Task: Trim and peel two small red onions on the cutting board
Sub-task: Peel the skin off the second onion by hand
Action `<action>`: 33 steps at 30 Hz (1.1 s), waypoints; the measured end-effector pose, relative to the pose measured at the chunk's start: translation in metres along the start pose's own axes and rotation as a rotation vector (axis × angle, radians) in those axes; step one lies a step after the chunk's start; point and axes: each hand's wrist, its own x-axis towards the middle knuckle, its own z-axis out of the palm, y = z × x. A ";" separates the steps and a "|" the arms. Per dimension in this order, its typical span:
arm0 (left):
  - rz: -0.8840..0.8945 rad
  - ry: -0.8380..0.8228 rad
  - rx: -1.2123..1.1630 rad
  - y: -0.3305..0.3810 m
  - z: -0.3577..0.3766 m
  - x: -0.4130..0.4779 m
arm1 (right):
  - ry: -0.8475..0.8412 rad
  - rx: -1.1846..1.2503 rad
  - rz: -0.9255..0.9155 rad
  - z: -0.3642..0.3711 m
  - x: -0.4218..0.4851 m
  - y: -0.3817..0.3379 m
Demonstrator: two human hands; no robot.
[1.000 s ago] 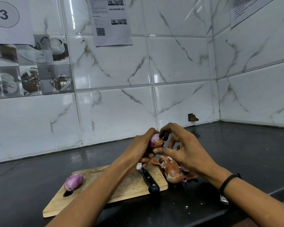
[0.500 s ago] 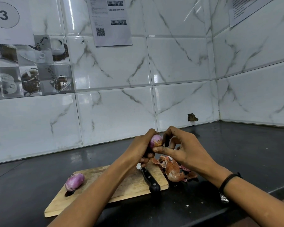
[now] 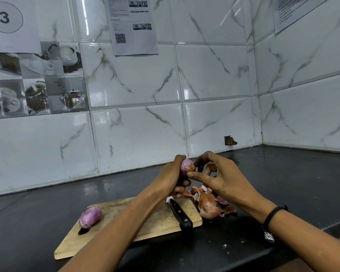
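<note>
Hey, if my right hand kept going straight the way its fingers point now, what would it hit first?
The small red onion gripped in your left hand. Your right hand looks to be pinching its loose skin with thumb and forefinger, so there is hardly any gap.

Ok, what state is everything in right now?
Held onion: in the air, mostly bare, one skin flap attached.
Left hand: grips held onion.
Right hand: pinches skin flap.
Second onion: lying loose on cutting board, looks peeled.
Knife: lying on cutting board, unheld.
Peels: piled on counter beside cutting board.
</note>
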 end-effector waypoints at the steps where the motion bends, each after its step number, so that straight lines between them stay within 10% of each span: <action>1: -0.008 0.006 -0.004 -0.001 0.001 0.000 | -0.009 -0.003 -0.007 0.001 0.000 0.001; 18: -0.070 0.038 -0.128 -0.004 0.002 0.002 | -0.003 -0.112 -0.175 0.002 0.001 0.003; 33: 0.039 0.014 -0.315 0.000 0.000 0.011 | 0.136 0.070 0.029 -0.006 0.004 0.002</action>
